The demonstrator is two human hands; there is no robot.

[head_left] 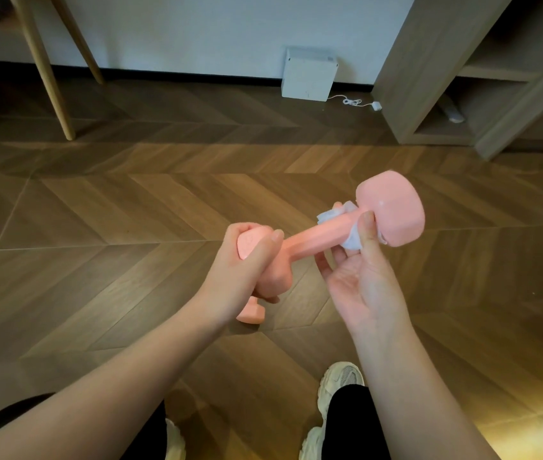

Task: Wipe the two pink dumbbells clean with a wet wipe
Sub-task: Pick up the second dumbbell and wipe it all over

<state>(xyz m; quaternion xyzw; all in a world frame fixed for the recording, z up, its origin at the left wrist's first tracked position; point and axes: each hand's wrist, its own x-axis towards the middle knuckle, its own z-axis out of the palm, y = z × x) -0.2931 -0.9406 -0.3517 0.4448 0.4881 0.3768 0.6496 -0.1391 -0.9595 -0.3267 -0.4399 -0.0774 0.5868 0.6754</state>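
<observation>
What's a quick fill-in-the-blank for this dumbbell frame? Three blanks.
The right hand pinches a white ____ round the dumbbell handle.
The left hand grips that dumbbell's other end, above the second dumbbell, lying on the ____.
Both dumbbells are coloured ____.
Missing: wipe; floor; pink.

Dumbbell (316, 237) smooth matt pink coating; wipe (351, 240) thin white cloth; floor (130, 200) satin wood.
</observation>
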